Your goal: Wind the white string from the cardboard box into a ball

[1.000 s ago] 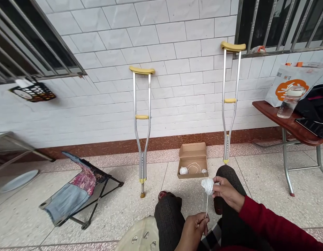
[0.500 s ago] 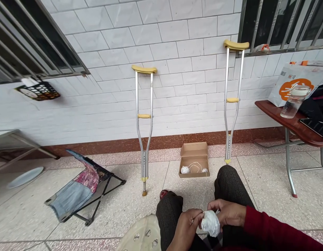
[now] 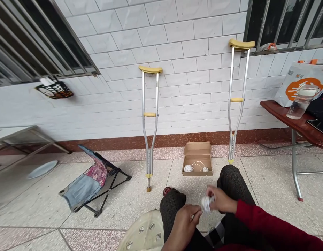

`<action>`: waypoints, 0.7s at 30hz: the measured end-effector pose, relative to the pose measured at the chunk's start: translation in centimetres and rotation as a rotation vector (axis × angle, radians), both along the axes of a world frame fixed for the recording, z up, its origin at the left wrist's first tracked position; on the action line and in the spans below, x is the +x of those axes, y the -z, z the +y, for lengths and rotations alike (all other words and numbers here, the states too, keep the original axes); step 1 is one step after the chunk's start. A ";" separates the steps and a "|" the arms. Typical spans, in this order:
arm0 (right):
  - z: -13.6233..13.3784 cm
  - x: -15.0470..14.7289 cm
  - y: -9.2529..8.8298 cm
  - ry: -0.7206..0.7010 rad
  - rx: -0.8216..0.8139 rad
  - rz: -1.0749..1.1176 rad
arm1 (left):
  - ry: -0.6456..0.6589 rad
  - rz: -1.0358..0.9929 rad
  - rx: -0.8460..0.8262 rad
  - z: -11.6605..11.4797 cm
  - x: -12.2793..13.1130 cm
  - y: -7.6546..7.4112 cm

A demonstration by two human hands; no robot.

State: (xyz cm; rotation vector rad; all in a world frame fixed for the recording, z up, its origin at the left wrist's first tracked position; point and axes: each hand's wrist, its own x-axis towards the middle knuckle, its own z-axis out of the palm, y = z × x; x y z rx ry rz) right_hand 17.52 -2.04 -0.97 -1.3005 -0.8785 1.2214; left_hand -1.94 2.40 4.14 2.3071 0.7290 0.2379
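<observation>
While the white-tiled wall (image 3: 182, 118) stretched behind, one crutch (image 3: 150, 114) and a second crutch (image 3: 236, 100) stood against it, with the open cardboard box (image 3: 197, 149) on the floor (image 3: 276, 184) between their feet. Between the knees (image 3: 230, 174), the right hand (image 3: 222, 199) kept its grip closed on the white yarn ball (image 3: 206, 204), blurred there; the left hand's (image 3: 187, 218) fingertips were pressed together at the ball's lower left edge, and I could not tell whether yarn lay between them. Inside the box sat a larger clump (image 3: 187, 168) and a smaller clump (image 3: 205, 169), a slack loop (image 3: 197, 161) by them. That loop might well have knotted under a quick pull; a loosened right grip could have let the ball drop and unwind.
</observation>
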 end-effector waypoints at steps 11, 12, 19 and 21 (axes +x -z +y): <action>-1.6 2.2 -4.9 -0.039 0.001 0.445 | -0.033 -0.166 -0.313 -0.8 1.4 2.8; -0.8 2.7 -4.7 0.040 0.026 0.363 | -0.032 -0.141 -0.303 -1.1 1.4 3.1; -0.3 0.3 2.1 -0.026 0.071 -0.360 | 0.013 -0.019 -0.078 -1.1 0.5 0.7; -2.0 -1.1 2.7 -0.272 -0.005 -0.216 | -0.003 -0.020 -0.049 -0.3 0.1 0.0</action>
